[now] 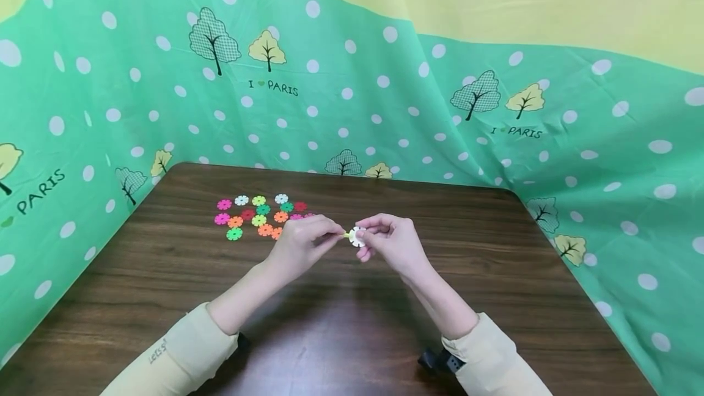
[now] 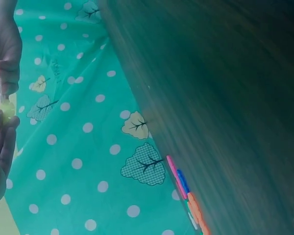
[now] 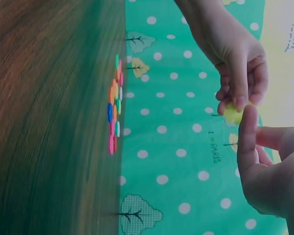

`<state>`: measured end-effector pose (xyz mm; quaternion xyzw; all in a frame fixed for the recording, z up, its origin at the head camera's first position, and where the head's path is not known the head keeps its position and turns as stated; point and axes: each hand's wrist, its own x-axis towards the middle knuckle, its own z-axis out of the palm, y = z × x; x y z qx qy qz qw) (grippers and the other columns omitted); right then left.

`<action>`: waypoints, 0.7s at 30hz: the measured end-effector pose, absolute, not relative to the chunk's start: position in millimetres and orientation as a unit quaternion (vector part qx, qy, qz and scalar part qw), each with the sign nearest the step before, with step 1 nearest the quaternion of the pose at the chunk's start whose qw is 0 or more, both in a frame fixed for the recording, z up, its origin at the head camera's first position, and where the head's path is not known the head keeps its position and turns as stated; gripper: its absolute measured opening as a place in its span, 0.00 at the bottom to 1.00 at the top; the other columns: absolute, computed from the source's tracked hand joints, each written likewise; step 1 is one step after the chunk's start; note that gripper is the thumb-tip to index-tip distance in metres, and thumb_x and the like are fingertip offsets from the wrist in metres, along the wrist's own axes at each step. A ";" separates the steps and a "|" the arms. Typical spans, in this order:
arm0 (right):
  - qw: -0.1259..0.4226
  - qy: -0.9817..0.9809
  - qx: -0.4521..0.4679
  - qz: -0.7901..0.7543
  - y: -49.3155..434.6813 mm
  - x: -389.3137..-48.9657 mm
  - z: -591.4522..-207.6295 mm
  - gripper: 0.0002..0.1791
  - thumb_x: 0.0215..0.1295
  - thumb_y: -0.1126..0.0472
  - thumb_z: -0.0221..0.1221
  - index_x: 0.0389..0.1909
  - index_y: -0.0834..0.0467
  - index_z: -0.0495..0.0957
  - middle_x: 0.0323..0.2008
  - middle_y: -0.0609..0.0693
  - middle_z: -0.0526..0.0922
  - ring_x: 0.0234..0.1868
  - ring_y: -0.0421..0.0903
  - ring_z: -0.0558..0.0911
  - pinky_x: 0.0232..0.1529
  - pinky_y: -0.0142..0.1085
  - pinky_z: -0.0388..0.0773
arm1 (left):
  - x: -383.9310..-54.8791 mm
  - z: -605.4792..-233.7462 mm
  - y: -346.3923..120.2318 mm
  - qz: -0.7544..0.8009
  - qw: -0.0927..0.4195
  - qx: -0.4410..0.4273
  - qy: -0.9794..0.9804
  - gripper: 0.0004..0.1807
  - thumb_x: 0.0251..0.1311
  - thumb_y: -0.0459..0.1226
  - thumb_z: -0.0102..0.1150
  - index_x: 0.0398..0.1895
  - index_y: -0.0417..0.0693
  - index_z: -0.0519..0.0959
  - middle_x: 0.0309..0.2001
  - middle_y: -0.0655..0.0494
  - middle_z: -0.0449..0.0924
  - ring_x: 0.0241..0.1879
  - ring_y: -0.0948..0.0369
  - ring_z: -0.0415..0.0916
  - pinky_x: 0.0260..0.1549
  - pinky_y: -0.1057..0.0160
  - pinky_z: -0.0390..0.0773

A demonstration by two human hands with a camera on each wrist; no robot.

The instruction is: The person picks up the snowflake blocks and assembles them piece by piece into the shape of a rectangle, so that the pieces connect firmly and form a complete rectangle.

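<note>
Fingertips of my left hand (image 1: 308, 238) pinch a yellow snowflake disc (image 1: 346, 235), seen edge-on in the head view. A white notched snowflake disc (image 1: 357, 237) is pinched between the thumb and fingers of my right hand (image 1: 397, 244). The two discs meet edge to edge above the table; how deep their slots engage cannot be told. In the right wrist view the yellow disc (image 3: 232, 113) shows its flat face below the left hand (image 3: 242, 61), and the right hand (image 3: 272, 171) hides the white one. Both hands are partly cut off in the left wrist view, around the yellow disc (image 2: 8, 109).
Several loose snowflake discs in pink, orange, green, white, red and yellow lie on the dark wooden table (image 1: 473, 292), beyond and left of the hands, such as a green disc (image 1: 234, 234). A green dotted curtain (image 1: 341, 121) encloses the table's far and side edges.
</note>
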<state>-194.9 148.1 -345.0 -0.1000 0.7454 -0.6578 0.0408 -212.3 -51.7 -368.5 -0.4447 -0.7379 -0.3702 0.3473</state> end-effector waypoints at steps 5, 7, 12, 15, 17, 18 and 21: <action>0.030 0.735 -0.103 -0.669 141.3 -193.7 -347.1 0.10 0.59 0.72 0.61 0.41 0.73 0.78 0.27 0.60 0.82 0.18 0.44 0.82 0.25 0.42 0.82 | -212.6 -372.2 -52.9 -0.383 0.363 -0.454 -0.718 0.09 0.43 0.25 0.71 0.29 0.42 0.83 0.27 0.55 0.85 0.26 0.65 0.81 0.28 0.73 0.78; 0.029 0.732 -0.105 -0.673 139.3 -194.1 -348.1 0.10 0.59 0.72 0.60 0.41 0.73 0.77 0.27 0.59 0.82 0.18 0.44 0.82 0.25 0.41 0.82 | -212.5 -373.7 -53.9 -0.386 0.364 -0.448 -0.720 0.10 0.42 0.25 0.71 0.29 0.42 0.83 0.27 0.56 0.84 0.26 0.65 0.81 0.28 0.72 0.78; 0.065 0.735 -0.113 -0.665 141.9 -198.9 -349.2 0.12 0.59 0.70 0.61 0.43 0.72 0.76 0.29 0.58 0.82 0.20 0.45 0.82 0.27 0.42 0.83 | -212.0 -373.1 -56.1 -0.389 0.340 -0.425 -0.744 0.09 0.43 0.27 0.72 0.29 0.44 0.84 0.28 0.57 0.85 0.28 0.66 0.80 0.30 0.73 0.78; 0.097 0.733 -0.111 -0.664 147.8 -200.9 -348.9 0.13 0.59 0.70 0.61 0.44 0.72 0.74 0.32 0.57 0.81 0.23 0.46 0.83 0.31 0.43 0.83 | -212.3 -371.7 -57.6 -0.383 0.303 -0.416 -0.767 0.09 0.46 0.31 0.72 0.33 0.45 0.84 0.30 0.58 0.85 0.30 0.66 0.81 0.33 0.73 0.79; 0.114 0.730 -0.104 -0.666 152.4 -201.0 -348.6 0.14 0.59 0.70 0.61 0.44 0.72 0.73 0.34 0.57 0.80 0.25 0.47 0.84 0.33 0.44 0.83 | -213.5 -370.9 -61.8 -0.375 0.278 -0.404 -0.786 0.11 0.47 0.34 0.72 0.36 0.46 0.84 0.33 0.57 0.85 0.32 0.66 0.81 0.35 0.71 0.80; 0.121 0.728 -0.102 -0.667 154.8 -201.1 -348.6 0.14 0.59 0.70 0.61 0.44 0.72 0.72 0.35 0.57 0.80 0.25 0.47 0.84 0.34 0.44 0.83 | -214.5 -370.3 -65.2 -0.370 0.268 -0.395 -0.797 0.12 0.47 0.35 0.72 0.37 0.46 0.84 0.35 0.57 0.85 0.34 0.65 0.82 0.36 0.70 0.80; 0.134 0.730 -0.099 -0.663 162.3 -203.2 -350.0 0.15 0.59 0.71 0.61 0.45 0.72 0.71 0.35 0.58 0.80 0.27 0.49 0.84 0.35 0.45 0.83 | -220.4 -368.3 -80.7 -0.349 0.242 -0.352 -0.834 0.14 0.48 0.37 0.71 0.40 0.47 0.83 0.38 0.56 0.85 0.38 0.63 0.82 0.39 0.65 0.81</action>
